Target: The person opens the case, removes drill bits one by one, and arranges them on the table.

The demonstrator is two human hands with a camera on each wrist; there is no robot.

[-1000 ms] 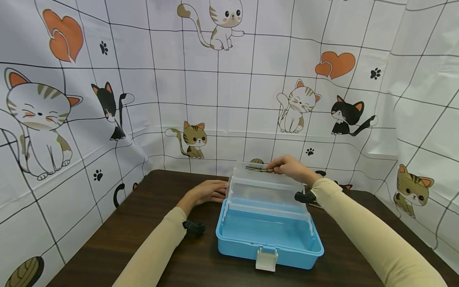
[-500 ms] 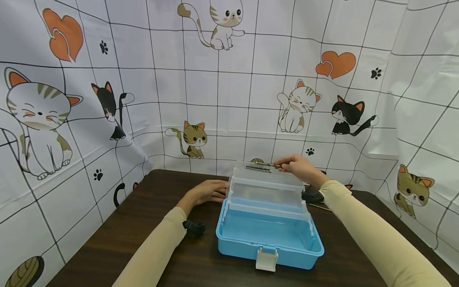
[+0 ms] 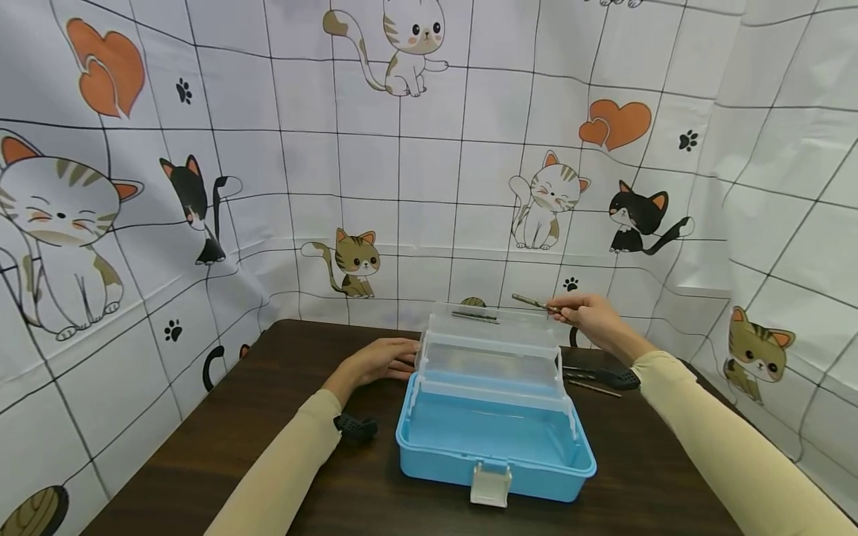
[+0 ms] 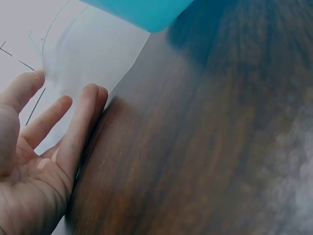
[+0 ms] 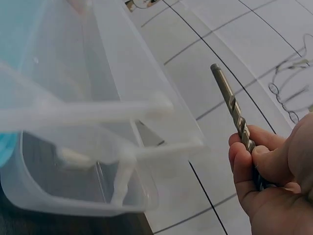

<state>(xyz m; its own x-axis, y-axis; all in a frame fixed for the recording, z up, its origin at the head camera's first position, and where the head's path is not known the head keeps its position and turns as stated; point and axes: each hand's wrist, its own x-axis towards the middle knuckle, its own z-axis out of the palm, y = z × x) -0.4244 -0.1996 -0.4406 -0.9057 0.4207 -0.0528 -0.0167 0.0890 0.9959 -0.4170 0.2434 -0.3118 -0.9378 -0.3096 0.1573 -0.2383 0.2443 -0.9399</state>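
Observation:
In the head view, my right hand (image 3: 585, 316) pinches a metal drill bit (image 3: 532, 301) just above and right of the clear upper tray (image 3: 519, 321) of a blue toolbox (image 3: 496, 475). Close up in the right wrist view, the bit's smooth shank (image 5: 221, 80) points away from the thumb and fingers, which grip the spiral part. Another drill bit (image 3: 474, 317) lies in the tray's far end. My left hand (image 3: 378, 363) rests at the toolbox's left side; its fairly straight fingers (image 4: 78, 122) touch the clear plastic (image 4: 93, 54).
To the toolbox's right, more drill bits (image 3: 595, 388) lie on the dark wooden table (image 3: 322, 484), partly behind the right wrist's black camera (image 3: 613, 378). A white latch (image 3: 491, 485) hangs off the box's front. Cat-print sheeting (image 3: 429, 179) encloses the table.
My right hand has lifted a drill bit up from the tray and carried it to the right, leaving another there. The left hand stays in place; the head view has shifted slightly.

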